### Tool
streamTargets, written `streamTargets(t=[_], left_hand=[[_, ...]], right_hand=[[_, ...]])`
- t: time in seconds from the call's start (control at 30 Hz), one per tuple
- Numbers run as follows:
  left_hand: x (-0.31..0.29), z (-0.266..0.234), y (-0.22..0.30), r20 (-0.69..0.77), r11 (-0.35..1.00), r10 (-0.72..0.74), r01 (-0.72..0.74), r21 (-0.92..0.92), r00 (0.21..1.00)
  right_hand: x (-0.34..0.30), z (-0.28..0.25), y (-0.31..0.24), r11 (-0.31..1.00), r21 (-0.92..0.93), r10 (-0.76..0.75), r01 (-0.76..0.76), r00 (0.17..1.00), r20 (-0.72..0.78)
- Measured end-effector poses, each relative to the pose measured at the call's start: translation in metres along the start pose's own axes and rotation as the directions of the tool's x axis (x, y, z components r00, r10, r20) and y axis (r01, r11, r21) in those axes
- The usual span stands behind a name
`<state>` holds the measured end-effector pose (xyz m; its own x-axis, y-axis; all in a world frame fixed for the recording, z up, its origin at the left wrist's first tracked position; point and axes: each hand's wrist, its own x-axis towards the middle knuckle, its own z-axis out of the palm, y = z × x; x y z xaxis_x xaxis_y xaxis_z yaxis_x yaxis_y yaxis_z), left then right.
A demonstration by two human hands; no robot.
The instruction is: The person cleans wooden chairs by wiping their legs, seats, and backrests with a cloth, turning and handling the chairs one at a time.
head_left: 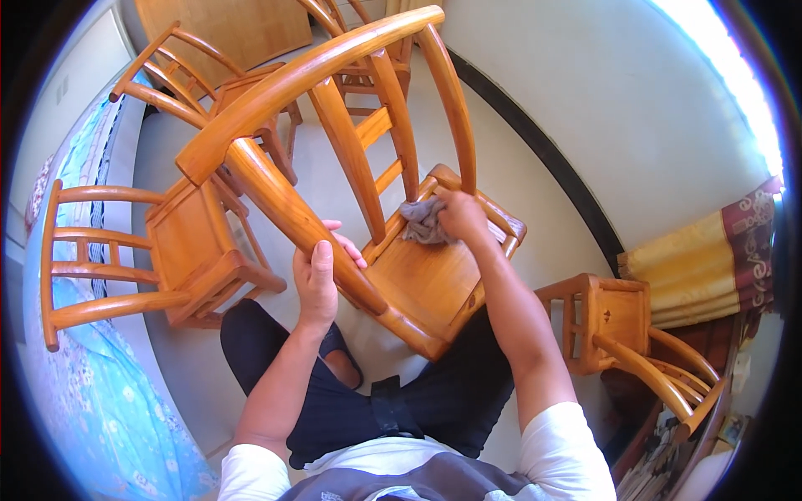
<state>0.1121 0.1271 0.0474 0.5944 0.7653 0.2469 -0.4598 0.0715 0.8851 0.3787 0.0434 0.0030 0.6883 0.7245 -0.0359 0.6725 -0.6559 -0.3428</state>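
A glossy orange-brown wooden chair (426, 280) stands right in front of me, its slatted back rising toward the upper left. My left hand (322, 271) is wrapped round the nearer back post, thumb on top and fingers behind it. A crumpled grey cloth (424, 221) lies against the chair seat, close to the foot of the back slats. My right hand (462, 217) is closed on this cloth and presses it there. Part of the cloth is hidden under the fingers.
Another wooden chair (188, 242) stands at the left, with more behind it (238, 92). A further chair (614, 317) is at the right, near a yellow and maroon curtain (685, 271). A bed with a blue flowered cover (117, 401) runs along the left side.
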Motion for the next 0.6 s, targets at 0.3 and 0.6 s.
streamTargets(t=[0.3, 0.6], left_hand=[[-0.001, 0.006, -0.001, -0.057, 0.999, 0.005, -0.003, 0.036, 0.998], [0.000, 0.007, -0.010, -0.075, 0.996, 0.066, -0.062, 0.062, 0.995]], right_hand=[[0.012, 0.000, -0.002, 0.769, 0.471, -0.138, 0.433, 0.831, -0.538], [0.028, 0.027, -0.009, 0.894, -0.204, -0.448, 0.399, 0.812, -0.374]])
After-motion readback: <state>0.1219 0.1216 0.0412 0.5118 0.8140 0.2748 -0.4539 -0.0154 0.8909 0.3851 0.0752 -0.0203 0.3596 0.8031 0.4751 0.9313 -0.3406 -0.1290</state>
